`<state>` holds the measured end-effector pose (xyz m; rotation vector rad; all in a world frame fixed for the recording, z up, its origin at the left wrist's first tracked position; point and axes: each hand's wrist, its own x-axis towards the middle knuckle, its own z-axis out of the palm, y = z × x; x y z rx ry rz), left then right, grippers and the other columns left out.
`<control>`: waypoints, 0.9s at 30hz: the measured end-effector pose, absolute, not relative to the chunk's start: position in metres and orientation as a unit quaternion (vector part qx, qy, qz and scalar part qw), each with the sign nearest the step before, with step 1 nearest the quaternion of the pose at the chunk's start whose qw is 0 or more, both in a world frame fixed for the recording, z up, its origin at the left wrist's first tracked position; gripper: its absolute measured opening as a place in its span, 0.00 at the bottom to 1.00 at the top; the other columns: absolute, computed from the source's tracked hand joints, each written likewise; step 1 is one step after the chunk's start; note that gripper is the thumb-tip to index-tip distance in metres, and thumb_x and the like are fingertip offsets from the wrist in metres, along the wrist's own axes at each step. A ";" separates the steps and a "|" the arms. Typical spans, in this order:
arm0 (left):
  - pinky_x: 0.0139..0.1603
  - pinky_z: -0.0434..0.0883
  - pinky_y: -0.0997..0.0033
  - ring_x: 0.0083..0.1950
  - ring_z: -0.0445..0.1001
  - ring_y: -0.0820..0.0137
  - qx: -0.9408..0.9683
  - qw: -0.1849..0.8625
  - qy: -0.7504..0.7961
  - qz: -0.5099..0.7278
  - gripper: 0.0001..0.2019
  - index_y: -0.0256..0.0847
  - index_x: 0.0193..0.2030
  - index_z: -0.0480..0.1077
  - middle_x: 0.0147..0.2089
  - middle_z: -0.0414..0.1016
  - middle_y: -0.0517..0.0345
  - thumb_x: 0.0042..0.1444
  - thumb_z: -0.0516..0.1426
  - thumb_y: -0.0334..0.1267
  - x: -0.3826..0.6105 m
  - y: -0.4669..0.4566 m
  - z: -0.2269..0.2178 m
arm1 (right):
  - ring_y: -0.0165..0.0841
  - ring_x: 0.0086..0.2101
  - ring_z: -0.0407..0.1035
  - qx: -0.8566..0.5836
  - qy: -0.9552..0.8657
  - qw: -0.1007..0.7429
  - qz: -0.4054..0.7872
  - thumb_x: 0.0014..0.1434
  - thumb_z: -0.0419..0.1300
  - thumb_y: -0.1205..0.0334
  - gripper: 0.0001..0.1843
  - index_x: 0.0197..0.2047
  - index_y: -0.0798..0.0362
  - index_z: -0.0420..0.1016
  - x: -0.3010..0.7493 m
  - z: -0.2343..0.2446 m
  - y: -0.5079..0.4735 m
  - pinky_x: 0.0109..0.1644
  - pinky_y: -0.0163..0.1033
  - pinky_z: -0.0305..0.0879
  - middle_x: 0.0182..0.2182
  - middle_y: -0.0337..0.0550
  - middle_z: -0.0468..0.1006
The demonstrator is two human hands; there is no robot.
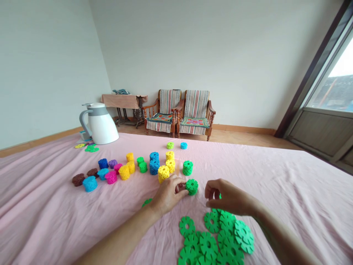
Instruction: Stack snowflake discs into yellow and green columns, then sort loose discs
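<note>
My left hand (169,195) has its thumb and index finger on the left side of a short stack of green flower-shaped discs (192,187), pinching it on the pink cloth. To the right of that stack hovers my right hand (227,195), its fingers curled and apart from the thumb, with no disc visible in its grasp. A sliver of green shows behind its fingers. Below it lies a loose pile of green discs (208,246). Another green stack (188,168) stands just beyond the held one. Yellow stacks (163,174) stand close to my left knuckles.
Blue stacks (154,165), pink stacks (111,177), light-blue stacks (89,183) and brown stacks (78,179) stand to the left. A white jug (102,127) is at the back left. Two chairs (194,114) stand beyond the pink cloth (264,165). Part of a green disc (147,202) shows beside my left forearm.
</note>
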<state>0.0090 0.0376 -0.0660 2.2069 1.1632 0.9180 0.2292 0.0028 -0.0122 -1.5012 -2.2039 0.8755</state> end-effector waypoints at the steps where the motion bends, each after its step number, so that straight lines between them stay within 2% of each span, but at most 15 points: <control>1: 0.29 0.63 0.75 0.28 0.66 0.74 0.806 0.237 0.427 0.335 0.09 0.39 0.39 0.73 0.32 0.67 0.61 0.51 0.61 0.38 0.009 0.038 -0.066 | 0.31 0.31 0.66 -0.515 -0.793 0.134 0.297 0.42 0.61 0.65 0.09 0.30 0.53 0.72 0.231 -0.009 -0.002 0.32 0.34 0.60 0.29 0.39 0.74; 3: 0.29 0.63 0.76 0.28 0.65 0.75 0.805 0.236 0.430 0.335 0.08 0.39 0.38 0.73 0.32 0.67 0.61 0.51 0.61 0.37 0.009 0.038 -0.066 | 0.32 0.35 0.65 -0.502 -0.815 0.085 0.275 0.38 0.63 0.65 0.15 0.34 0.52 0.71 0.232 -0.005 -0.009 0.37 0.36 0.60 0.34 0.40 0.73; 6: 0.29 0.62 0.76 0.28 0.65 0.75 0.804 0.236 0.430 0.336 0.07 0.39 0.38 0.73 0.31 0.67 0.61 0.50 0.61 0.36 0.010 0.038 -0.066 | 0.33 0.35 0.63 -0.495 -0.829 0.042 0.256 0.35 0.65 0.64 0.19 0.35 0.52 0.70 0.229 -0.008 -0.012 0.38 0.37 0.59 0.35 0.40 0.71; 13: 0.28 0.62 0.76 0.27 0.64 0.76 0.803 0.237 0.431 0.338 0.08 0.39 0.38 0.73 0.32 0.67 0.61 0.50 0.61 0.37 0.011 0.038 -0.066 | 0.31 0.34 0.61 -0.476 -0.840 0.038 0.256 0.35 0.64 0.67 0.17 0.32 0.52 0.68 0.225 -0.008 -0.012 0.36 0.35 0.56 0.33 0.38 0.68; 16: 0.28 0.62 0.77 0.27 0.64 0.76 0.802 0.240 0.430 0.339 0.09 0.40 0.38 0.74 0.31 0.67 0.62 0.49 0.62 0.37 0.010 0.038 -0.066 | 0.28 0.30 0.60 -0.471 -0.827 0.052 0.301 0.38 0.62 0.68 0.11 0.28 0.53 0.67 0.227 0.000 -0.011 0.31 0.32 0.54 0.28 0.35 0.68; 18: 0.27 0.62 0.76 0.27 0.64 0.76 0.801 0.243 0.428 0.340 0.09 0.40 0.38 0.74 0.31 0.67 0.62 0.49 0.63 0.38 0.010 0.038 -0.066 | 0.25 0.25 0.59 -0.481 -0.801 0.093 0.344 0.41 0.59 0.69 0.06 0.27 0.53 0.67 0.228 0.002 -0.006 0.26 0.31 0.51 0.23 0.33 0.66; 20: 0.27 0.62 0.76 0.27 0.64 0.76 0.800 0.248 0.425 0.343 0.10 0.39 0.38 0.74 0.31 0.67 0.61 0.49 0.63 0.39 0.009 0.039 -0.065 | 0.24 0.22 0.58 -0.526 -0.761 0.181 0.334 0.44 0.58 0.68 0.03 0.26 0.54 0.67 0.227 -0.003 0.004 0.24 0.30 0.49 0.20 0.33 0.66; 23: 0.27 0.62 0.76 0.27 0.64 0.75 0.797 0.255 0.425 0.346 0.10 0.39 0.38 0.73 0.31 0.67 0.61 0.49 0.63 0.38 0.009 0.039 -0.065 | 0.25 0.22 0.60 -0.609 -0.693 0.314 0.222 0.48 0.55 0.66 0.02 0.26 0.54 0.66 0.219 -0.020 0.019 0.25 0.31 0.51 0.20 0.36 0.68; 27: 0.27 0.63 0.76 0.27 0.65 0.75 0.797 0.256 0.423 0.347 0.09 0.39 0.38 0.74 0.31 0.67 0.61 0.48 0.63 0.36 0.009 0.040 -0.066 | 0.28 0.24 0.63 -0.624 -0.689 0.354 0.102 0.49 0.53 0.69 0.04 0.27 0.54 0.68 0.203 -0.043 0.029 0.28 0.33 0.54 0.22 0.38 0.70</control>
